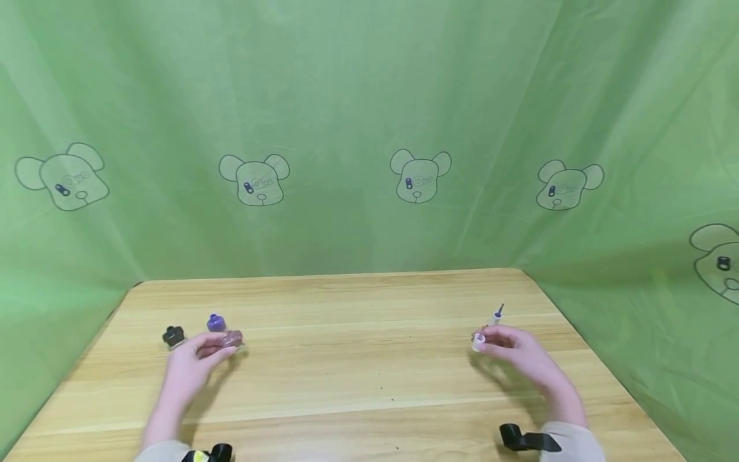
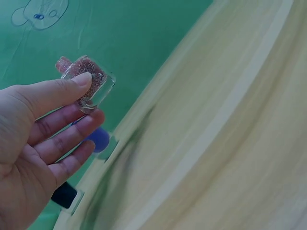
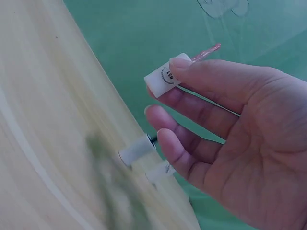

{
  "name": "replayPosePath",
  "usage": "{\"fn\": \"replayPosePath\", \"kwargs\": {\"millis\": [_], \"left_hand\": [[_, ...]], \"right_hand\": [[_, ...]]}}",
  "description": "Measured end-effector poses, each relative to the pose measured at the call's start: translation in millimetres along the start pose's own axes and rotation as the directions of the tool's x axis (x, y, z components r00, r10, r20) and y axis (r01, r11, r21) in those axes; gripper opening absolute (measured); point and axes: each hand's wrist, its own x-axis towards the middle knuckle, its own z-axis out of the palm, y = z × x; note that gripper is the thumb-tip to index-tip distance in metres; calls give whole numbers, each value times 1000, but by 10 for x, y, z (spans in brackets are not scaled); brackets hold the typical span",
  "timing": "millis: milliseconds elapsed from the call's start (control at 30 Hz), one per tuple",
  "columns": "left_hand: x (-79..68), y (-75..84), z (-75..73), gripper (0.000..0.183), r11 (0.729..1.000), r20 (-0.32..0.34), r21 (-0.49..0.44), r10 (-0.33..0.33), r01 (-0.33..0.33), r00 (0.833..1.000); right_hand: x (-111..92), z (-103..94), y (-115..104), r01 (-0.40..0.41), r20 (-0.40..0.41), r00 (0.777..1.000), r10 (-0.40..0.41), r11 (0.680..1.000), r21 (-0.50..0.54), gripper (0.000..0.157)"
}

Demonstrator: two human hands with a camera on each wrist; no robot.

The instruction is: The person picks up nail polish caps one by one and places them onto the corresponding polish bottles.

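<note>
On the left side, my left hand (image 1: 193, 366) holds a small clear nail polish bottle (image 2: 93, 79) with pink glitter polish in it, its neck uncapped. Thumb and fingertips pinch it above the table, and the other fingers are spread loosely. Over at the right, my right hand (image 1: 522, 353) pinches a white nail polish cap (image 3: 165, 79) between thumb and forefinger. Its brush (image 3: 207, 51), coated in pink, points away from the table. Purple (image 1: 216, 323) and black (image 1: 173, 336) nail polish bottles stand uncapped near the left hand.
Two more white brush caps lie near my right hand: one cap (image 3: 137, 150) with a dark brush, another cap (image 3: 159, 173) partly behind the fingers. A wooden table (image 1: 346, 372) stretches between the hands. Green curtain (image 1: 346, 96) with bear-head prints hangs behind and beside it.
</note>
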Motion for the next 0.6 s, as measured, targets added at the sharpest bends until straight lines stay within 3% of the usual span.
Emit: {"fn": "replayPosePath", "kwargs": {"millis": [233, 600], "left_hand": [[47, 75, 211, 36, 998, 23, -32, 49, -49, 998], [64, 207, 632, 32, 986, 51, -144, 90, -82, 995]], "right_hand": [[71, 178, -216, 77, 43, 996, -77, 997, 3, 39], [213, 475, -299, 135, 123, 983, -134, 991, 1, 36]]}}
